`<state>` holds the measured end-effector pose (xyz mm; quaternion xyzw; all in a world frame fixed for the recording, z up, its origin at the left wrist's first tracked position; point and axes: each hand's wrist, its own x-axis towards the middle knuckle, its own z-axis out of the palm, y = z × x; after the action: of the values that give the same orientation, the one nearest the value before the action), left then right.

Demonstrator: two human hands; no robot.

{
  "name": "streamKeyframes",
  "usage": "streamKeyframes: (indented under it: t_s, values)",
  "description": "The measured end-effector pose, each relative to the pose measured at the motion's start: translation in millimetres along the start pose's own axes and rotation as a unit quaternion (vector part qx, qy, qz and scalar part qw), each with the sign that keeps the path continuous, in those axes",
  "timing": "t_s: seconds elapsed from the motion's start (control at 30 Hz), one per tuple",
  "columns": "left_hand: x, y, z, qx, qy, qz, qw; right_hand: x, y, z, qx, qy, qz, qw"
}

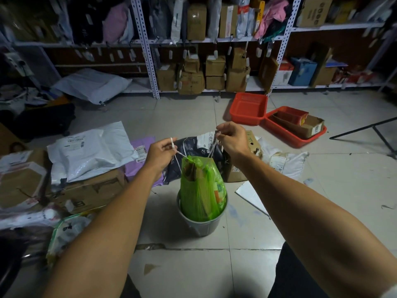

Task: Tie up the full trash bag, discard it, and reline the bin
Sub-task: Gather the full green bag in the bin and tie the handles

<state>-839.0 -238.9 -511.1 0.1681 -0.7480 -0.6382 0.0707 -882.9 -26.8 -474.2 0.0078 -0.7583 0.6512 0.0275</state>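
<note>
**Hands draw trash bag strings taut over bin**

The left hand (pixel 161 152) and right hand (pixel 231 139) each pinch an end of the white drawstring (pixel 180 155), fingers closed, above the green trash bag (pixel 200 190). The bag, its neck gathered, stands inside the grey bin (pixel 202 225); two red trays (pixel 249 108) lie well beyond the bin.

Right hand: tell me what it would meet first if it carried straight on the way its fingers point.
The right hand points left toward the left hand. Probably the white drawstring there comes first, above the green plastic trash bag; depth is unclear.
</note>
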Motion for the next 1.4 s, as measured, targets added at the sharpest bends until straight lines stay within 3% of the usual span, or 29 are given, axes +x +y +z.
streamKeyframes:
  t_s: [0.1, 0.43, 0.6, 0.73, 1.0, 1.27, 1.4]
  values:
    - [-1, -1, 3, -0.009, -0.012, -0.001, 1.0, 1, 3, -4, 0.031, -0.019, 0.03, 0.999]
    - [-6, 1, 26, 0.048, -0.121, 0.018, 0.991, 4, 1, -10, 0.046, -0.035, -0.007, 0.998]
    - [-5, -2, 43, 0.104, -0.182, 0.015, 0.978, 0, -3, -9, 0.074, -0.082, 0.009, 0.994]
    - [-10, 5, 63, 0.146, -0.23, 0.039, 0.962, 2, -10, -5, 0.029, -0.122, -0.027, 0.992]
    - [-14, 3, 72, 0.187, -0.232, 0.034, 0.954, 10, -5, -10, 0.018, -0.126, -0.033, 0.991]
    - [-13, -15, 46, 0.098, -0.162, -0.092, 0.978, 9, 24, -20, -0.017, -0.072, 0.055, 0.996]
    - [-12, -19, 39, 0.069, -0.171, -0.11, 0.977, -1, 37, -10, -0.038, -0.155, 0.064, 0.985]
